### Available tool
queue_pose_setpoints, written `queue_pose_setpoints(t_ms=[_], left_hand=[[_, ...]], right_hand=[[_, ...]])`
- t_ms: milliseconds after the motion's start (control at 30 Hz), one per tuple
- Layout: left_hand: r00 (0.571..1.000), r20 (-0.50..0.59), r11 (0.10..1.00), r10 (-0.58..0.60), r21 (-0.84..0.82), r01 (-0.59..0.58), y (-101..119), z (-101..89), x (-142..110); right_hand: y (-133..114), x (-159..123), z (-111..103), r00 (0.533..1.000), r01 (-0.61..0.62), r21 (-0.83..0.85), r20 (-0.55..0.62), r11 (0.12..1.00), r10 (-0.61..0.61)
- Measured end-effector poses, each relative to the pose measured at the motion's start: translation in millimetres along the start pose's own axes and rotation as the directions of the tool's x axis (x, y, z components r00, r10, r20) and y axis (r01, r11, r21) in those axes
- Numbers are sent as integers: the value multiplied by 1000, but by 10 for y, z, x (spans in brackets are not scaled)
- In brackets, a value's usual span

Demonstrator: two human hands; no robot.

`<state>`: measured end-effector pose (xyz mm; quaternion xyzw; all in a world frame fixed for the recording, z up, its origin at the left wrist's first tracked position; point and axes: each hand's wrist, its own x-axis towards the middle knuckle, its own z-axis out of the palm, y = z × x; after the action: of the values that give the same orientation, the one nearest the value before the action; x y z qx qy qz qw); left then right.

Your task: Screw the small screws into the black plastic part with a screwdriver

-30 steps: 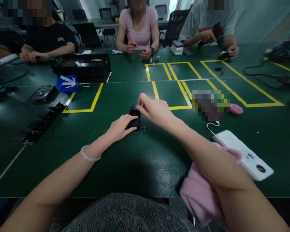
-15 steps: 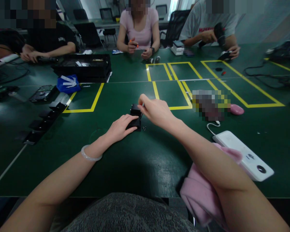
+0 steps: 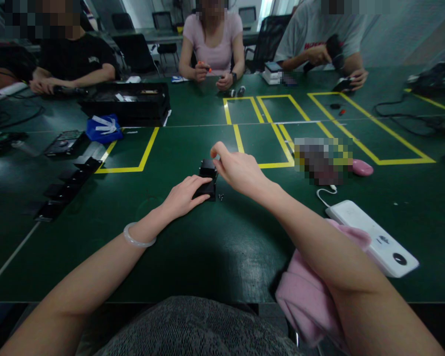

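A small black stepped part (image 3: 207,190) lies on the green table in front of me. My left hand (image 3: 185,195) holds it from the left, fingers over its top and thumb along its near side. Just above the part's right rear edge is my right hand (image 3: 239,170), thumb and fingertips pinched together. Whatever the pinch holds, if anything, is too small or hidden to make out. A few tiny dark screws (image 3: 221,197) lie on the table right beside the part.
Several similar black parts (image 3: 68,190) stand in a row at left. Behind them are a hard drive (image 3: 64,143), a blue bag (image 3: 104,129) and a long black bin (image 3: 124,104). At right lie a white power bank (image 3: 373,237), a pink cloth (image 3: 304,291) and a pink oval object (image 3: 362,167). Co-workers sit opposite.
The fingertips of my right hand have lifted slightly, away from the black part. My left hand stays in place on it.
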<state>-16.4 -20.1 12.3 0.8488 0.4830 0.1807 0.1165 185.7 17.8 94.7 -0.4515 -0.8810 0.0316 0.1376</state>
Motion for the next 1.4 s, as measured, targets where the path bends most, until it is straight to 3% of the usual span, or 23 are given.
queue_pose_setpoints(t_ms=[1400], left_hand=[[1000, 1, 1000, 10, 24, -10, -2, 7, -1]], right_hand=[[12, -2, 4, 1000, -1, 16, -14, 1000, 1]])
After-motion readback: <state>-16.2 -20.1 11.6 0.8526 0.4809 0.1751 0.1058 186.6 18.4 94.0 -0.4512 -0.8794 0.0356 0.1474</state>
